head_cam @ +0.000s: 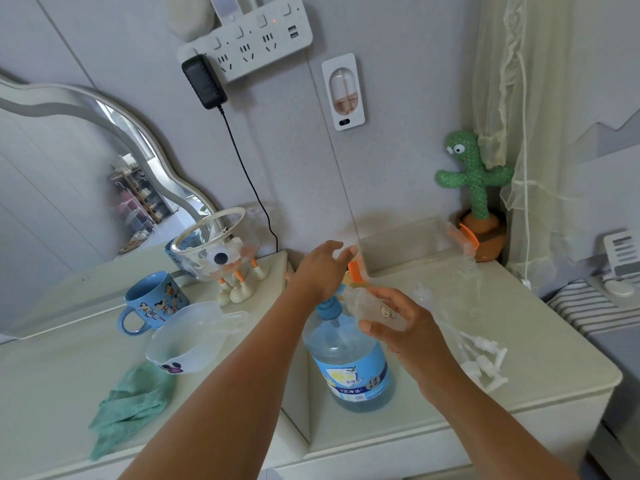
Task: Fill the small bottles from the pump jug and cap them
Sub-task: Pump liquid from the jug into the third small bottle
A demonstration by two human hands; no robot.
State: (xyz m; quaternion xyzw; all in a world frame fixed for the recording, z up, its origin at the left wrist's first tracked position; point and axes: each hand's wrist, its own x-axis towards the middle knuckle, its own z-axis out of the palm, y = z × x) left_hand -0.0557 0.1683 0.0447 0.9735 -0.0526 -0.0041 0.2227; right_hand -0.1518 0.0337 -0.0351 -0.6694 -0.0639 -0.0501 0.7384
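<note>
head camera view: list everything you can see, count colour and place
clear plastic pump jug: one, blue liquid and pump head, centre
small clear bottle: one, see-through, at the jug's spout
white plastic pump caps: several, white, right of the jug
clear storage box with orange clips: one, by the wall behind the jug
green plush cactus in orange pot: one, back right corner
blue cartoon mug: one, left side
translucent white handled bowl: one, beside the mug
teal cloth: one, front left
clear glass bowl on white duck feet: one, behind the mug
white wall power strip: one, top, black adapter plugged in
left hand: open, above the pump head
right hand: grips the small clear bottle
</note>
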